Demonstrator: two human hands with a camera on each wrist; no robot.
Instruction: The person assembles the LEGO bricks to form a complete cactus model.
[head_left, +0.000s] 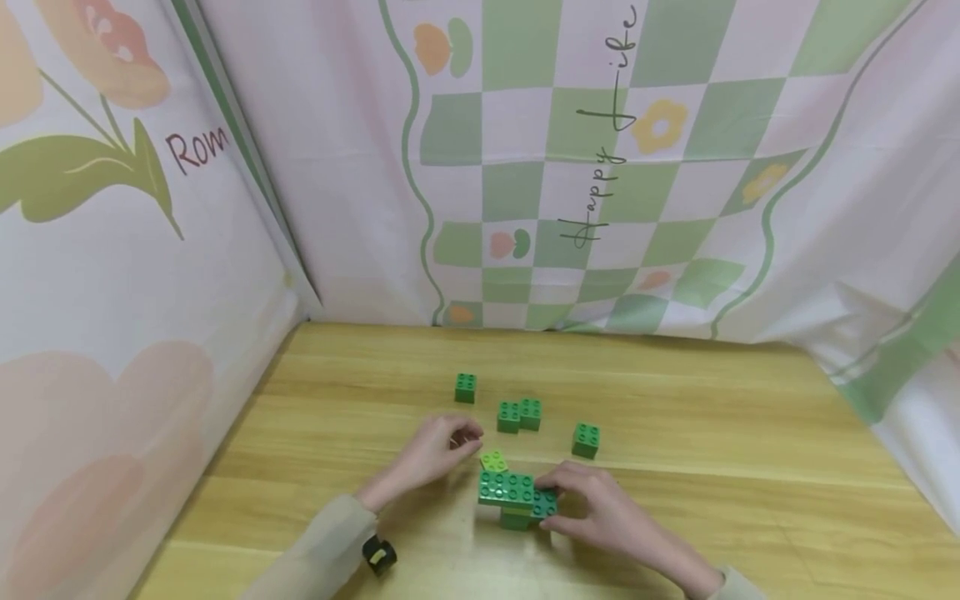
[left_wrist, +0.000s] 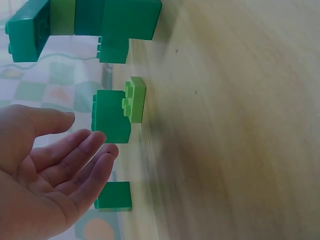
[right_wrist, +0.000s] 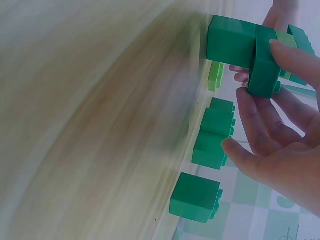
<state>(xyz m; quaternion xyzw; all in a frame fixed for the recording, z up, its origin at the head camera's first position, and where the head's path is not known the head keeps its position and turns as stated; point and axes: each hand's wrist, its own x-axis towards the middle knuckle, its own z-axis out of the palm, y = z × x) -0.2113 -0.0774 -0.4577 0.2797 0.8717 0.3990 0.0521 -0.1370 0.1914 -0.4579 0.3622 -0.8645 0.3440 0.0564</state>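
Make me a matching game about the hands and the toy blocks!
Column one
1. left hand
2. right hand
3. thin lime-green plastic brick with round studs
4. mostly green plastic brick tower

Column two
A. several layers high
B. holding nothing
C. lying on the yellowish wooden table
D. pinching part of the tower

Pairs: 1-B, 2-D, 3-C, 4-A
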